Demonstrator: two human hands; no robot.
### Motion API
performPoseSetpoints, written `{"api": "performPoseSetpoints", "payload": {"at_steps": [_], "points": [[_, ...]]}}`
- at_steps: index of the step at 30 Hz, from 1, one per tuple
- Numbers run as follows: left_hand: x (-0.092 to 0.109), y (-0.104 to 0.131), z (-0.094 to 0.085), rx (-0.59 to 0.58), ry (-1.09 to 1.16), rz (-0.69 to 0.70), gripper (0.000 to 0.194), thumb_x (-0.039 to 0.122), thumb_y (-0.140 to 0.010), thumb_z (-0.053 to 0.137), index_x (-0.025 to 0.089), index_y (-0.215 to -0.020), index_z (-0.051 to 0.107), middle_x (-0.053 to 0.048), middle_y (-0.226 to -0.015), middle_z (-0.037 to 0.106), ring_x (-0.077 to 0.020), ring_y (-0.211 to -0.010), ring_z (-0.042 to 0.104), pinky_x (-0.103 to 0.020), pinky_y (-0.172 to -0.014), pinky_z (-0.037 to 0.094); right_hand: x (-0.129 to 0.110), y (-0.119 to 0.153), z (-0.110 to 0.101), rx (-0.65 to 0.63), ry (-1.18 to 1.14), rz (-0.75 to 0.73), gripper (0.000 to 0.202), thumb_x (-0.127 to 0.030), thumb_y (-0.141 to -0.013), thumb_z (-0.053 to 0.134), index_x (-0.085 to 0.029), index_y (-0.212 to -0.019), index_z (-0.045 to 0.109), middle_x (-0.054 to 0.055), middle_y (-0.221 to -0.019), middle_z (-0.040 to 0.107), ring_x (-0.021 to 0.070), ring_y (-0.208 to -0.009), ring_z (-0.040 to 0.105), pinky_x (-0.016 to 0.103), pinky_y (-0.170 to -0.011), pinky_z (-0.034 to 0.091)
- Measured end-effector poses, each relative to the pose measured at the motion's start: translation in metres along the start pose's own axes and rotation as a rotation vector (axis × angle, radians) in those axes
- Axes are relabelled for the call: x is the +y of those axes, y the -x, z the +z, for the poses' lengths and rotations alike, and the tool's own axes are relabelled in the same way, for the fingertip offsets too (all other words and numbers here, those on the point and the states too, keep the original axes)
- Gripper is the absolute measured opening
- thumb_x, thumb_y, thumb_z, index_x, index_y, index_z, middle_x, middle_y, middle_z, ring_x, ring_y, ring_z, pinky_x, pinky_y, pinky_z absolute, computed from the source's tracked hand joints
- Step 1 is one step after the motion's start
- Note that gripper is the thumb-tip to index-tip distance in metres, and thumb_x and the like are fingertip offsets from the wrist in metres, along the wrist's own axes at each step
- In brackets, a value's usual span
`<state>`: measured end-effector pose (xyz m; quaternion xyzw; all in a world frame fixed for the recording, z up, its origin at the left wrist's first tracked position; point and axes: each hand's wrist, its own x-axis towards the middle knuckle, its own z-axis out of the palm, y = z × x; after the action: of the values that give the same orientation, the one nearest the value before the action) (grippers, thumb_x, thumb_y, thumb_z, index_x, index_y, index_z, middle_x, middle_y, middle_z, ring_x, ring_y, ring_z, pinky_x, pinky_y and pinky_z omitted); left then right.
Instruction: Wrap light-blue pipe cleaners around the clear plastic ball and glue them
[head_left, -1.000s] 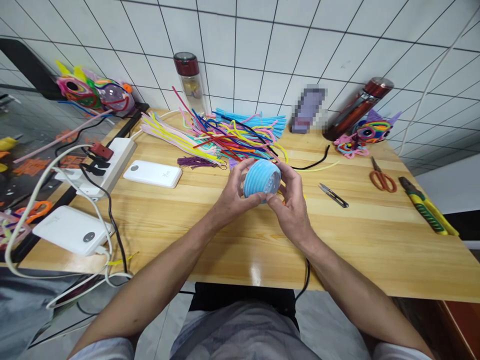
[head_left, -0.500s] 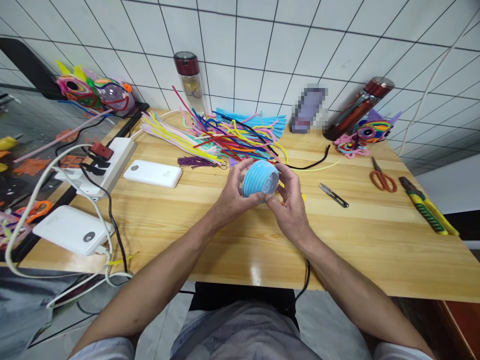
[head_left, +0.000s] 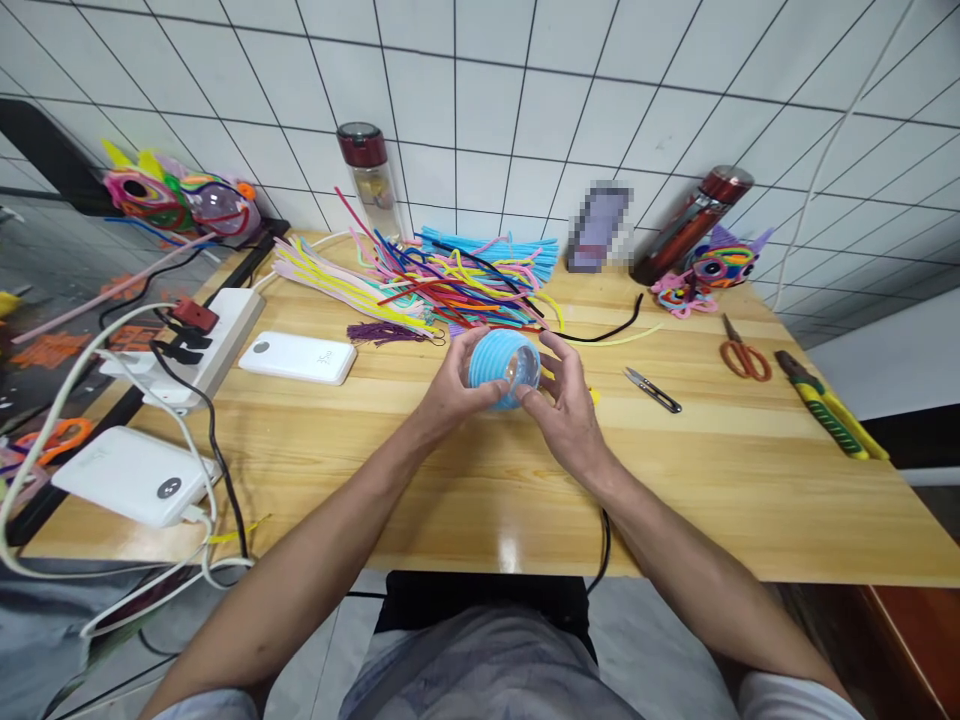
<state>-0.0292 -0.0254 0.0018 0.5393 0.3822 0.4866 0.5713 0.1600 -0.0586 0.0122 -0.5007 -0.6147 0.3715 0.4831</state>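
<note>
Above the middle of the table I hold a clear plastic cup-like piece wrapped in rings of light blue pipe cleaner (head_left: 493,360), tilted with its open end to the right. My left hand (head_left: 459,385) is closed round its left side, thumb across the front. At the open end, my right hand (head_left: 564,400) has its thumb on the rim and its fingers curved behind the right side; their tips are partly hidden. Behind the hands lies a heap of coloured pipe cleaners (head_left: 465,285). A small yellow thing (head_left: 595,396) shows beside the right hand.
Thread snips (head_left: 654,390), scissors (head_left: 744,352) and pliers (head_left: 825,410) lie to the right. Power banks (head_left: 298,358), a power strip (head_left: 217,340) and loose cables are at left. A glass bottle (head_left: 373,185), a red flask (head_left: 694,225) and pipe-cleaner figures (head_left: 720,265) stand along the wall.
The blue-wrapped piece has turned slightly, showing more of its open end. My right fingers have loosened and spread behind it. The whole view has shifted a little.
</note>
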Motion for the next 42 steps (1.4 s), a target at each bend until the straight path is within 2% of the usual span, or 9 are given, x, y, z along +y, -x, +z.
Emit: {"api": "performPoseSetpoints", "payload": {"at_steps": [8, 12, 16, 19, 21, 25, 30, 36, 42], "points": [[0.0, -0.002, -0.006, 0.013, 0.092, -0.025, 0.1, 0.059, -0.07, 0.094, 0.026, -0.152, 0.047, -0.013, -0.159, 0.058, -0.0353, -0.148, 0.056, -0.044, -0.121, 0.05, -0.005, -0.004, -0.005, 0.064, -0.002, -0.027, 0.072, -0.062, -0.096, 0.072, -0.03, -0.156, 0.048, 0.015, -0.171, 0.049, 0.0327, -0.157, 0.052, 0.058, -0.131, 0.041], [0.004, -0.003, -0.007, 0.046, 0.125, -0.063, 0.102, 0.058, -0.065, 0.097, 0.024, -0.148, 0.048, -0.012, -0.151, 0.063, -0.034, -0.14, 0.06, -0.044, -0.118, 0.051, -0.014, -0.019, -0.028, 0.134, 0.021, -0.05, 0.058, -0.056, -0.094, 0.075, -0.031, -0.144, 0.06, 0.011, -0.158, 0.064, 0.0303, -0.149, 0.059, 0.054, -0.123, 0.05], [0.003, -0.005, -0.009, 0.04, 0.114, -0.046, 0.099, 0.06, -0.065, 0.096, 0.024, -0.146, 0.049, -0.012, -0.146, 0.066, -0.0336, -0.134, 0.063, -0.044, -0.113, 0.054, -0.026, -0.045, -0.071, 0.234, 0.12, -0.048, 0.034, -0.049, -0.088, 0.077, -0.025, -0.111, 0.073, 0.007, -0.118, 0.081, 0.026, -0.112, 0.074, 0.044, -0.1, 0.059], [0.002, -0.005, -0.011, 0.041, 0.094, -0.019, 0.098, 0.061, -0.069, 0.095, 0.024, -0.146, 0.048, -0.013, -0.15, 0.064, -0.0348, -0.138, 0.062, -0.045, -0.114, 0.054, -0.03, -0.051, -0.102, 0.324, 0.336, 0.004, 0.028, -0.051, -0.084, 0.075, -0.024, -0.082, 0.069, 0.001, -0.078, 0.072, 0.0199, -0.075, 0.065, 0.035, -0.076, 0.052], [0.003, -0.004, -0.011, 0.045, 0.085, -0.008, 0.098, 0.06, -0.07, 0.095, 0.024, -0.147, 0.047, -0.015, -0.154, 0.062, -0.0361, -0.144, 0.06, -0.047, -0.119, 0.052, -0.029, -0.039, -0.112, 0.252, 0.565, 0.125, 0.036, -0.057, -0.087, 0.072, -0.025, -0.072, 0.064, -0.001, -0.067, 0.064, 0.0186, -0.066, 0.059, 0.033, -0.068, 0.044], [0.004, -0.004, -0.009, 0.026, 0.048, 0.024, 0.099, 0.059, -0.069, 0.096, 0.023, -0.147, 0.046, -0.016, -0.158, 0.058, -0.0371, -0.148, 0.057, -0.049, -0.122, 0.05, -0.021, 0.0, -0.099, -0.174, 1.014, 0.448, 0.044, -0.068, -0.092, 0.068, -0.025, -0.083, 0.071, 0.006, -0.081, 0.077, 0.027, -0.078, 0.071, 0.035, -0.068, 0.041], [0.004, -0.006, -0.013, 0.02, -0.046, 0.085, 0.099, 0.06, -0.072, 0.094, 0.024, -0.149, 0.045, -0.017, -0.159, 0.057, -0.0372, -0.148, 0.058, -0.05, -0.122, 0.051, -0.016, 0.018, -0.067, -0.305, 1.21, 0.619, 0.055, -0.077, -0.098, 0.054, -0.024, -0.098, 0.072, 0.014, -0.097, 0.083, 0.0362, -0.097, 0.078, 0.039, -0.075, 0.044], [0.012, -0.009, -0.022, 0.057, -0.081, 0.104, 0.099, 0.055, -0.072, 0.092, 0.022, -0.15, 0.042, -0.018, -0.163, 0.053, -0.0382, -0.155, 0.052, -0.051, -0.128, 0.046, 0.006, 0.014, -0.081, -0.113, 1.009, 0.594, 0.026, -0.05, -0.088, 0.066, -0.026, -0.079, 0.064, 0.008, -0.079, 0.075, 0.0301, -0.084, 0.073, 0.036, -0.07, 0.045], [0.017, -0.009, -0.028, 0.021, -0.076, 0.04, 0.099, 0.051, -0.069, 0.095, 0.02, -0.149, 0.046, -0.02, -0.162, 0.054, -0.0397, -0.154, 0.051, -0.053, -0.129, 0.043, 0.012, 0.03, -0.109, 0.152, -0.075, 0.276, 0.028, -0.045, -0.079, 0.078, -0.026, -0.094, 0.065, -0.005, -0.067, 0.061, 0.0169, -0.061, 0.057, 0.031, -0.061, 0.047]]}}
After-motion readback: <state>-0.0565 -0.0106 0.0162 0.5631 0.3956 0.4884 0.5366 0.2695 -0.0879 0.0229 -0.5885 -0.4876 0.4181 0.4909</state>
